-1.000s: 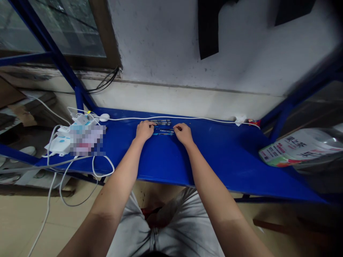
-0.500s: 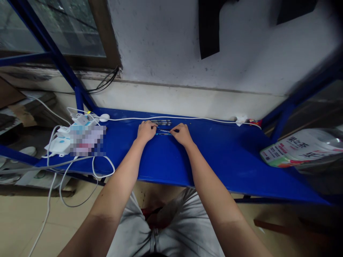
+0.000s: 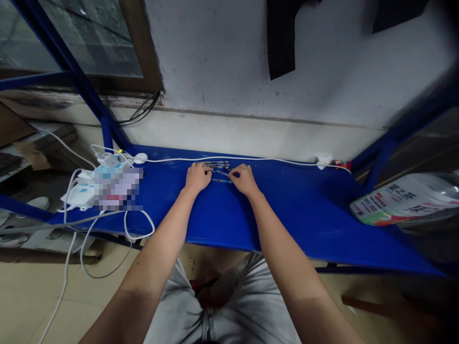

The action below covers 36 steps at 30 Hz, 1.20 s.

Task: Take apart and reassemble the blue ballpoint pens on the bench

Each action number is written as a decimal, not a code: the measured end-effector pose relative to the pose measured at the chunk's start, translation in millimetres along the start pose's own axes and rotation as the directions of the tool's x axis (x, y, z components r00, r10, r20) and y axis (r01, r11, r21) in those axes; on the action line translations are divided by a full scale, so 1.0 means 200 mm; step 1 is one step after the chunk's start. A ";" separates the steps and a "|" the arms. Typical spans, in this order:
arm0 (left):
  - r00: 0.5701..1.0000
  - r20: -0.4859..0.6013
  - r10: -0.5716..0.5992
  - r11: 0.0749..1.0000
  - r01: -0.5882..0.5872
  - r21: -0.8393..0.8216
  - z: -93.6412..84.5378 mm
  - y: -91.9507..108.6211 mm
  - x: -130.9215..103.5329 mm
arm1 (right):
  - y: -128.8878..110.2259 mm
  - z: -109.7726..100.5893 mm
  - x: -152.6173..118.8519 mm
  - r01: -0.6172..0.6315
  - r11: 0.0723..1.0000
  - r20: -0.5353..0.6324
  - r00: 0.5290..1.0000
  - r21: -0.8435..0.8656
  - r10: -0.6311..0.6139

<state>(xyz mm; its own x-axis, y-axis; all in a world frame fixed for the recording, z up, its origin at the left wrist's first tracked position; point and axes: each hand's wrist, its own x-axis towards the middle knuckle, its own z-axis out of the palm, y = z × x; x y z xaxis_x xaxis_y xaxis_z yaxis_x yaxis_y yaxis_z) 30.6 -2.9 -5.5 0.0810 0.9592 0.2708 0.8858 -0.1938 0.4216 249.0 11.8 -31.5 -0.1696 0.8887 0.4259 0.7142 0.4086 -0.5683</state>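
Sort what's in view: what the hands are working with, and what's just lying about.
In use:
- right hand, pinching a pen
- left hand, beside it
- the other pens

Seemingly just lying about:
- power strip
- white cable
- bottle
- red packet

You have open blue desk (image 3: 287, 205) to the right as far as the big bottle (image 3: 405, 198), while power strips (image 3: 81, 191) and looping cables (image 3: 139, 236) block the left end.
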 end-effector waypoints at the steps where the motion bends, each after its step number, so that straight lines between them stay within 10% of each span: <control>1: 1.000 -0.001 0.001 1.000 -0.001 0.000 0.00 0.00 0.00 | 0.00 0.00 0.00 -0.006 1.000 -0.019 1.000 0.000 0.006; 36: 0.999 -0.033 0.003 0.998 -0.005 -0.068 0.04 -0.02 0.02 | -0.04 -0.02 0.02 0.011 0.999 -0.005 1.000 -0.041 -0.011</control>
<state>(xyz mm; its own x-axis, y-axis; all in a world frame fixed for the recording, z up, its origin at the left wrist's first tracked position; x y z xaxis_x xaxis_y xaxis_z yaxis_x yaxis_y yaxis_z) 30.1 2.4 -13.2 0.0685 0.9513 0.3005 0.8521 -0.2125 0.4784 244.4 11.4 -22.0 -0.1743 0.8829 0.4359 0.7398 0.4096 -0.5338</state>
